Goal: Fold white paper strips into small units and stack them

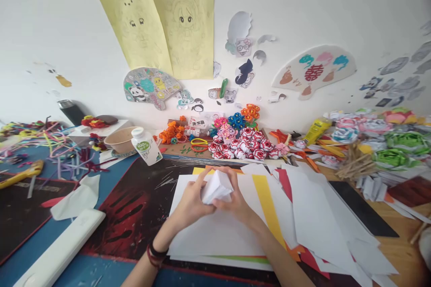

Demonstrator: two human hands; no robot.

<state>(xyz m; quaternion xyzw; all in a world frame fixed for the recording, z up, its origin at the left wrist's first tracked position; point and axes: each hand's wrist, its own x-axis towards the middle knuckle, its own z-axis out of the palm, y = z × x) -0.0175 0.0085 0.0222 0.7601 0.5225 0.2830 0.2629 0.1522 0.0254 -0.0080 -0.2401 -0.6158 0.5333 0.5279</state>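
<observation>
Between my two hands is a small folded piece of white paper (217,186), thick and block-shaped with creased edges. My left hand (193,199) grips its left side, fingers curled over the far edge and thumb at the front. My right hand (237,202) closes on the right side, its thumb pressed near the lower front. Both hands are just above a stack of white paper sheets (215,237). A yellow paper strip (269,206) lies on the sheets to the right of my right hand.
Loose white sheets (323,215) spread to the right. Behind stand a white bottle (146,145), a bowl (120,140) and red-and-white paper flowers (247,143). At left lie a long white device (63,249) and a yellow-handled tool (22,175). A dark mat (131,215) lies under the stack.
</observation>
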